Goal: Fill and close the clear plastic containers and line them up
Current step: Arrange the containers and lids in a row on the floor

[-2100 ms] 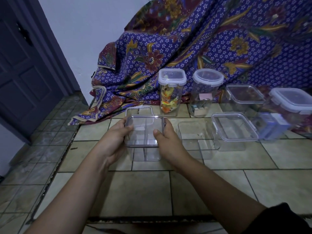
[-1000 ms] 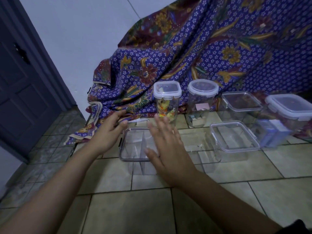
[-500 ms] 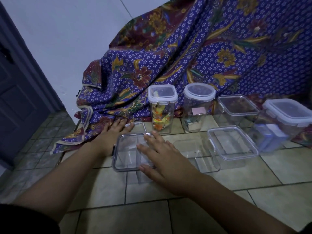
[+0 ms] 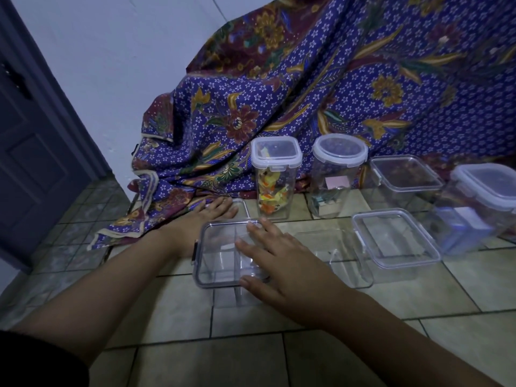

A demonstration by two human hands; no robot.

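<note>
- Beige floor tiles [image 4: 173, 305] fill the lower part of the frame, a pale wall is in the upper left, and a dark door [image 4: 30, 152] stands at the left edge.
- A purple flowered cloth [image 4: 321, 88] hangs over the upper right and its edge lies on the tiles.
- At the centre stands a clear divided container [image 4: 226, 255] with a flat lid on top of it.
- The right hand [image 4: 282, 263] lies flat on the right part of this lid, fingers spread, palm down; it presses and does not grip anything.
- The left hand [image 4: 208, 215] rests behind the container, at its upper left, fingers stretched on the floor at the edge of the cloth. It is open and holds nothing.
- Behind, near the cloth, a tall square jar [image 4: 275, 177] with a closed lid holds yellow and orange pieces.
- Just to its right a tall round jar [image 4: 335, 174], also closed, holds some small things that I cannot tell.
- Further right a clear square box [image 4: 405, 174] stands with its lid on.
- In front of it, at centre right, another square box with lid [image 4: 393, 238] stands on the tiles.
- Between this box and the divided container stands a low open clear tub [image 4: 329, 247].
- At the right edge a closed container with blue contents [image 4: 474, 208] is blurred.
</note>
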